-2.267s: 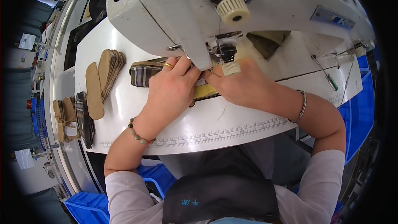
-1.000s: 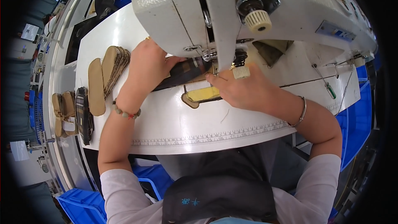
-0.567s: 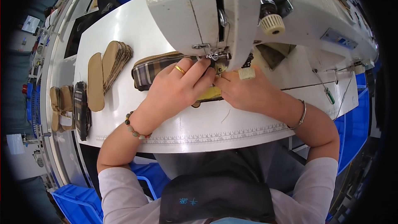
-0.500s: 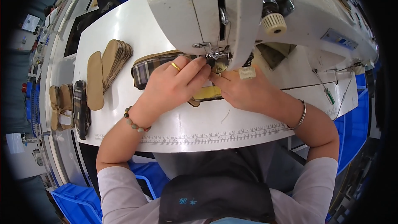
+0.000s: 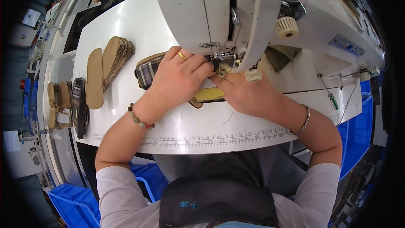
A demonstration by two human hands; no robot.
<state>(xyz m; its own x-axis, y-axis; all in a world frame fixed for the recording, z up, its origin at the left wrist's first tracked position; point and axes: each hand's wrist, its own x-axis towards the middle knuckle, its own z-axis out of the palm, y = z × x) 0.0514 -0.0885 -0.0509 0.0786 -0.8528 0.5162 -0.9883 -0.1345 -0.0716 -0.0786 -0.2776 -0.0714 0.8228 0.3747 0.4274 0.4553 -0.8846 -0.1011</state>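
Under the needle end of a white sewing machine (image 5: 181, 12) lies a dark plaid zippered pouch (image 5: 146, 71). My left hand (image 5: 179, 76), a ring on one finger, is closed over the pouch, with its fingertips beside the presser foot. From the other side my right hand (image 5: 249, 93) pinches the pouch's edge, index finger stretched toward the foot. A yellow strip with a tan edge (image 5: 209, 95) shows below, between my hands. The fingertips and the fabric under them are partly hidden.
Tan oval pieces (image 5: 95, 78) lie stacked at the table's left, beside another plaid pouch (image 5: 79, 107) and tied tan bundles (image 5: 64, 103). A green-handled screwdriver (image 5: 333, 101) lies on the right. Blue bins (image 5: 356, 131) stand below the table; a printed ruler (image 5: 198, 141) runs along the near edge.
My left hand's fingers have drawn up and bunched more over the pouch near the foot. The view has shifted slightly; my right hand stays almost in place.
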